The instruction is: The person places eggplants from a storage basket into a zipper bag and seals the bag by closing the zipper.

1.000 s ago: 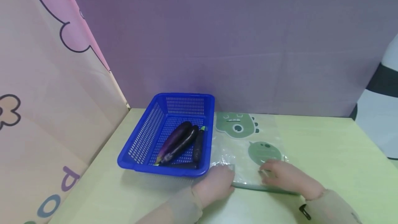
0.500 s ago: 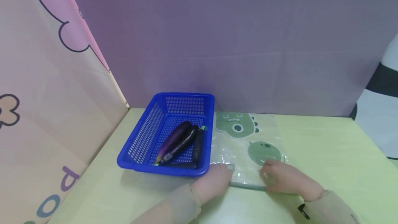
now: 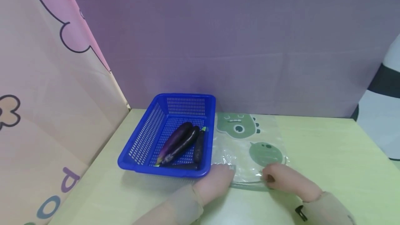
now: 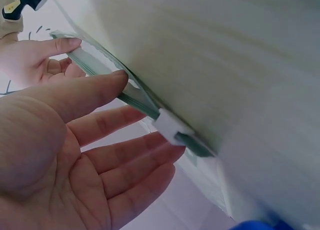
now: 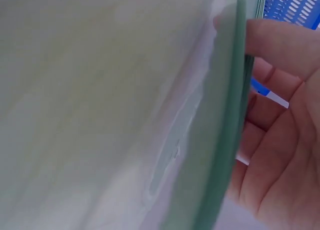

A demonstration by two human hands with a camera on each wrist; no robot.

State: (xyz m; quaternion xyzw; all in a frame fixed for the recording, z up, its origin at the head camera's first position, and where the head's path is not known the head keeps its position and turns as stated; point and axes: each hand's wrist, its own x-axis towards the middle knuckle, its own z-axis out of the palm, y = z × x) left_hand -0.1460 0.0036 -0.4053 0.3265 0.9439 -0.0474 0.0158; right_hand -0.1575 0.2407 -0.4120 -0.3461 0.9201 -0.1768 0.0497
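Note:
A clear zip bag [image 3: 237,148] with green cartoon dinosaur prints lies flat on the table. My left hand [image 3: 215,183] pinches its near edge at the left, thumb on one side and fingers on the other. Close by these fingers sits a white slider [image 4: 170,125] on the green zip strip [image 4: 92,62]. At the right end of the same edge, my right hand [image 3: 287,181] pinches the strip between thumb and curled fingers. Between the hands the two layers of the edge stand slightly apart, as the left wrist view shows.
Left of the bag stands a blue plastic basket [image 3: 125,162] holding several dark eggplants [image 3: 175,140]. Its right wall is beside the bag, and its near corner is close to my left hand. A purple cloth wall [image 3: 250,44] rises behind the pale table [image 3: 328,148].
My right hand's fingers have closed from a loose spread onto the bag's near edge. That edge has parted a little into two layers. The left hand stays nearly in place.

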